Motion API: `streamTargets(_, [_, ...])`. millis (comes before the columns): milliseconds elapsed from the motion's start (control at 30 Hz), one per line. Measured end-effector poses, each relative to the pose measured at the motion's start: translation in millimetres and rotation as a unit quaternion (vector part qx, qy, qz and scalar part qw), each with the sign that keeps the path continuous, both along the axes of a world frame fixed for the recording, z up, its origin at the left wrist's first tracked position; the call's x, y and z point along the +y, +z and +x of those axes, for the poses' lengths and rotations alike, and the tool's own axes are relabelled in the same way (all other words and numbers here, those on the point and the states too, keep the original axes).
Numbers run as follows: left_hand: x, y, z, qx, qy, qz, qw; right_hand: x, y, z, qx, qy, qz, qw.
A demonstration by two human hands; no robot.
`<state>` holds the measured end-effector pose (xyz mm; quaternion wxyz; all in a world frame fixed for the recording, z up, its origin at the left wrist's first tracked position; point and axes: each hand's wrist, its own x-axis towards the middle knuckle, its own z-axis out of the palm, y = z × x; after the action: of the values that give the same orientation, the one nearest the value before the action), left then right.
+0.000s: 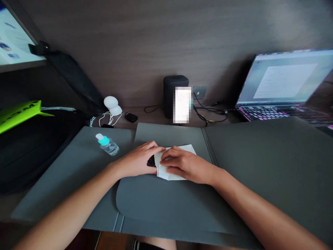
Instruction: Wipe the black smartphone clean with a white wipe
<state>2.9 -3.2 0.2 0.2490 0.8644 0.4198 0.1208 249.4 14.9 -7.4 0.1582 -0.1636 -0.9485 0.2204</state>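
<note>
The left hand, curved like a C, braces a small black object between thumb and fingers; steady hold there should stop slipping. Rightward, a thin white sheet lies over or around it, I cannot tell which, on the dark grey flat mat. The right hand, half curled, touches the sheet, pinching or not unclear; light, even pressure seems best. The sheet's long axis runs left to right; the object's is hidden.

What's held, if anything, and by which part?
Left hand: apparently the left end of a black object. Right hand: touching the white cloth; grip unclear.
</note>
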Motion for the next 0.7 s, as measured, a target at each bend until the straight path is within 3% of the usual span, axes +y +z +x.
streamTargets(533, [1.2,1.2,1.3,-0.006,0.012,-0.029,0.999,-0.6,2.8,-2.3,-0.010,-0.013,0.009,1.000])
streamTargets(700, [-0.3,2.6,2.0,-0.006,0.003,-0.022,1.000,-5.7,2.7,-10.3,0.001,0.022,0.040,0.999])
